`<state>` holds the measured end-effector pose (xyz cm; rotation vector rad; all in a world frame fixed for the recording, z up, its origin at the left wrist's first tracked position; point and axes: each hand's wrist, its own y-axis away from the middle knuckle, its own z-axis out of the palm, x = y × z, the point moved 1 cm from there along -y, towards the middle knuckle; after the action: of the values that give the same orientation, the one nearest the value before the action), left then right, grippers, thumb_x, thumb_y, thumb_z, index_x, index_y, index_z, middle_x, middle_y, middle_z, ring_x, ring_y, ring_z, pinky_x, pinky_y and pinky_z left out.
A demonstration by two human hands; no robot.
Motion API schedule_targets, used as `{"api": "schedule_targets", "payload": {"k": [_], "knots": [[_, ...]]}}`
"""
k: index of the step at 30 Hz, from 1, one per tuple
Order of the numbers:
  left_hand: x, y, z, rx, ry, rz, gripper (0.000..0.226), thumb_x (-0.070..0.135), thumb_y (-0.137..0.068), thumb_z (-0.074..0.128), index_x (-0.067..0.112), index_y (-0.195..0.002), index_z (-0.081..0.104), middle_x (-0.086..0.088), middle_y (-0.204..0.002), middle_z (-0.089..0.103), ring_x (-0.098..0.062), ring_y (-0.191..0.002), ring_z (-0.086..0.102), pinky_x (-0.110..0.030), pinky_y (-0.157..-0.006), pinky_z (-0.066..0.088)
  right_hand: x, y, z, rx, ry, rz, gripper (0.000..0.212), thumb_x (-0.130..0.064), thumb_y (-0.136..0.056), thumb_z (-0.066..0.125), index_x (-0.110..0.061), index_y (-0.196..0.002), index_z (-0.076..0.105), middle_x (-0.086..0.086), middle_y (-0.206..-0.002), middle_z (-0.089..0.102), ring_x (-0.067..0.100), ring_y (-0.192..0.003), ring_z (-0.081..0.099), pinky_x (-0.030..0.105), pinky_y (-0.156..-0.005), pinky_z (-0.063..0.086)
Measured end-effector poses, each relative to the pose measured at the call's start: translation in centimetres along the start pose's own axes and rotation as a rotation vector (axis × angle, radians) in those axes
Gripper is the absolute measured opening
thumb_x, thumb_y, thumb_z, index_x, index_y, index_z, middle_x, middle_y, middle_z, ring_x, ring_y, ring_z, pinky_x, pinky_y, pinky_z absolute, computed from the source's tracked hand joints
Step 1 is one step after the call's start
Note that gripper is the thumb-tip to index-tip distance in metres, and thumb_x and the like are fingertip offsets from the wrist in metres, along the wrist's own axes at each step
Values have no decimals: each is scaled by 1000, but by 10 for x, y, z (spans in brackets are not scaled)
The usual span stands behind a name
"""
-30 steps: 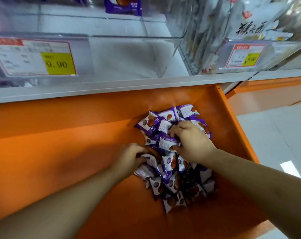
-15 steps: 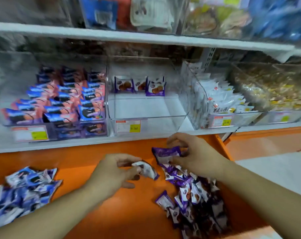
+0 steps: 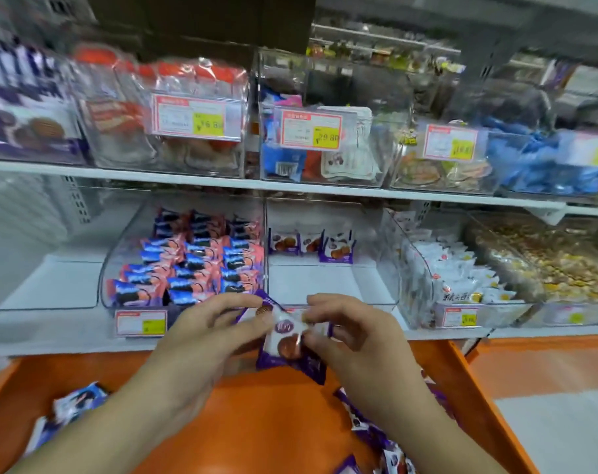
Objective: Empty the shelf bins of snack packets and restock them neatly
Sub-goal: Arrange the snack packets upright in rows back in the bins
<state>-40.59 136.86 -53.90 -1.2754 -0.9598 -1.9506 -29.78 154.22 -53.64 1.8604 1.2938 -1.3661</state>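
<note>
Now both hands — left hand (image 3: 208, 333), right hand (image 3: 355, 333) — had lifted, pinching purple packets (image 3: 284, 340) before the near-empty bin (image 3: 325, 278); restocking resumed.

Purple-and-white packets (image 3: 284, 340) with a brown biscuit print, pinched between both hands. Same purple wrappers on three packets (image 3: 311, 244) far back in the clear middle bin (image 3: 325, 289). Pink and blue packets (image 3: 195, 261) with dark biscuit prints in the left bin. White packets (image 3: 455, 268) with black script and red marks in the right bin. Orange ledge (image 3: 256, 422) near. Red-bordered white price tags (image 3: 311, 129) with yellow patches.
</note>
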Motion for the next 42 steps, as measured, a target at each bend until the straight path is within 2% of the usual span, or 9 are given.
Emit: {"api": "schedule_targets", "payload": {"k": [4,9,14,17,23,27,30,37,42], "knots": [[-2,-7,3,6,-128,40,39,6,-80,84,20,-114,71,6,-105,79,-28,-86,78,-32,-64,61,3,-7,8,19,32,-17,36,-14,-88,84,-38,-111,69,-19,-112,70,-1,-114,65,18,-98,54],[-2,-17,2,29,-194,141,40,7,-79,86,28,-110,72,10,-114,77,-28,-89,78,-51,-88,61,5,-16,4,-42,165,10,32,-27,-90,81,-47,-111,68,-25,-109,67,8,-96,68,30,-82,61],[-3,-25,1,35,-205,186,37,5,-83,82,27,-111,71,12,-114,76,-29,-94,78,-50,-84,63,10,-17,-1,-44,127,79,40,-18,-85,86,-49,-106,71,-19,-105,62,15,-88,66,32,-69,61],[-2,-30,-5,82,-175,199,34,-3,-87,75,19,-112,70,1,-109,78,-32,-90,78,-41,-78,66,10,-14,-9,-25,39,104,37,-14,-88,83,-44,-108,74,-11,-104,59,3,-86,66,20,-55,53],[6,-32,-12,109,-202,203,38,-2,-88,75,27,-113,71,21,-94,77,-40,-76,76,-39,-82,64,16,-13,-15,-19,-118,153,28,-13,-88,83,-33,-106,74,-5,-104,61,1,-84,66,19,-71,55],[8,-37,-14,111,-312,208,45,-2,-86,78,33,-113,69,5,-98,80,-33,-77,77,-49,-87,62,26,-24,-18,12,-50,124,33,-17,-87,85,-37,-110,72,-9,-104,67,5,-102,67,21,-88,56],[14,-47,-18,129,-360,190,49,3,-83,82,34,-115,63,6,-94,81,-20,-81,78,-52,-89,60,30,-53,-22,66,98,66,36,-17,-84,87,-37,-107,67,-11,-103,71,-4,-104,65,5,-82,46],[12,-66,-35,205,-417,208,40,17,-78,88,43,-103,69,16,-93,79,-5,-82,76,-41,-79,63,81,-187,-14,77,502,-29,29,-20,-81,87,-37,-91,67,-18,-95,72,4,-90,68,32,-78,56],[2,-84,-44,166,-405,186,48,13,-73,90,53,-92,71,14,-92,79,-8,-85,77,-37,-73,63,130,-269,1,9,758,-171,23,-17,-83,80,-25,-103,69,-4,-104,71,18,-97,63,26,-76,46]]}}
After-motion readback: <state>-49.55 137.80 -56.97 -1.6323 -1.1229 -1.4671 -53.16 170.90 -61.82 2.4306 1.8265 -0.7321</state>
